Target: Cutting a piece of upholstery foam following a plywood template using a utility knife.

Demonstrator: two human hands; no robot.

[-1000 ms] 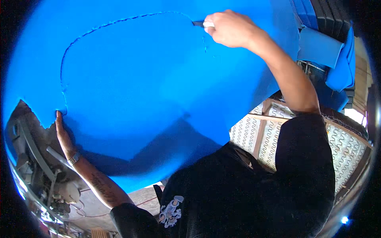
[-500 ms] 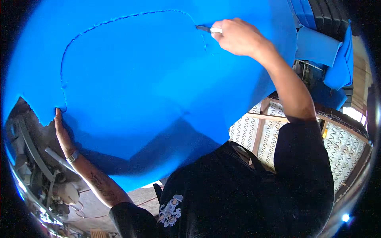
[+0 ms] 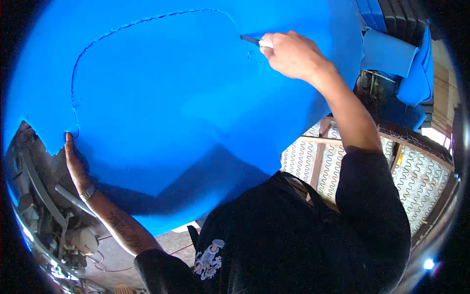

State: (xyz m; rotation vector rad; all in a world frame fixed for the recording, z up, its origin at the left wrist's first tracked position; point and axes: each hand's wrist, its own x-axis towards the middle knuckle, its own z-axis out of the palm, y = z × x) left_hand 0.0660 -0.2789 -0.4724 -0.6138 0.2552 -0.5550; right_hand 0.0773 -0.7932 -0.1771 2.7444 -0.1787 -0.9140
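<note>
A large blue foam sheet [image 3: 147,88] spreads before me, with a thin, rough-edged cut line curving over its upper left part. My right hand [image 3: 296,56] is closed round the white handle of a knife [image 3: 252,40]. The dark blade points left, its tip touching the foam at the right end of the curve; short nicks mark the surface just below. At the sheet's lower left edge, near the other end of the line, my left hand [image 3: 77,166] grips the foam. One finger shows upright there, while the other fingers are mostly hidden.
Wooden frames with zigzag springs [image 3: 328,157] stand at the right. Beyond them, blue foam pieces [image 3: 389,51] hang beside dark stacked material [image 3: 404,17]. Metal parts and a grey tube [image 3: 73,198] lie below the sheet at the left.
The knife and right hand have shifted slightly downward, and the blade now slants more. My left hand stays at the same edge. The whole view has moved a little.
</note>
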